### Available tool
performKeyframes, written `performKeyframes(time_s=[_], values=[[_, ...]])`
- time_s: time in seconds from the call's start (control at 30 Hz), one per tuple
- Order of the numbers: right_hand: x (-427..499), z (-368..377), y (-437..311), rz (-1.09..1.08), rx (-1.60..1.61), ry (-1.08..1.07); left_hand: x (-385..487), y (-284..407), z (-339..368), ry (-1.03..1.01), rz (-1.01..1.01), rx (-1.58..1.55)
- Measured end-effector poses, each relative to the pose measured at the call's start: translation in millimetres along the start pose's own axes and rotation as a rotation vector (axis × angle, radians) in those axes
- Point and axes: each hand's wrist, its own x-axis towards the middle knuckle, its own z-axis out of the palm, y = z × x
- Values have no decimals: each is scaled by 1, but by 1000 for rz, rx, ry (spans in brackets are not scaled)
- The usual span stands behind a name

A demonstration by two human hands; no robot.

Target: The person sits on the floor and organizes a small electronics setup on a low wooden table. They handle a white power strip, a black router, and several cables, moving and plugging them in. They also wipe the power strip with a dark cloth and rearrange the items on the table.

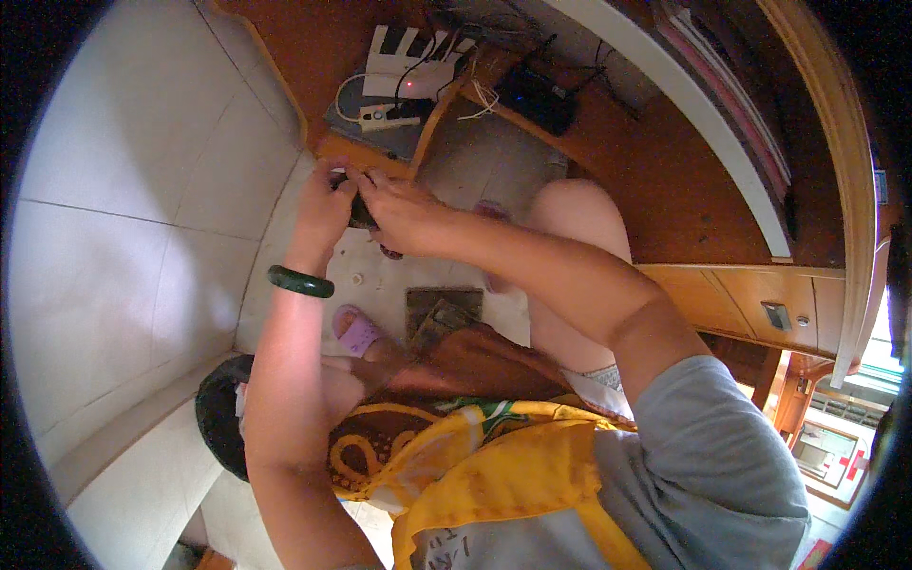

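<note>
My left hand (pixel 324 210), below a dark green bangle (pixel 301 281), is raised in front of the lower edge of the wooden cabinet. My right hand (pixel 410 214) meets it from the right, fingertips close to the left thumb. Between them is a small dark object (pixel 362 212), with both hands gripping it. Fingers cover much of it, so its kind is unclear. A small white piece shows at the left fingertips. Just beyond my hands, a white router-like device (pixel 410 77) with a red light and a power strip (pixel 388 116) rest on a grey board (pixel 349 117).
A black box (pixel 538 98) with a blue light and loose cables occupies the compartment at right. Tiled wall (pixel 142 171) rises on the left. Below are a purple clog (pixel 356 331) on a foot and a dark square pad (pixel 443 303). A wooden cabinet front (pixel 727 303) stands right.
</note>
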Motion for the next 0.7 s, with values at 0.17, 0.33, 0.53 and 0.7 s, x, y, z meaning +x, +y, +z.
performKeyframes(time_s=[0.17,0.33,0.53,0.7], values=[[1,1,1,7,23,11,4,-1,0,2,5,-43],[0,-1,3,-29,137,45,2,4,2,81,-6,-88],[0,0,2,-38,96,122,0,10,0,9,15,-148],[2,-1,3,13,131,69,1,8,-3,-36,42,44]])
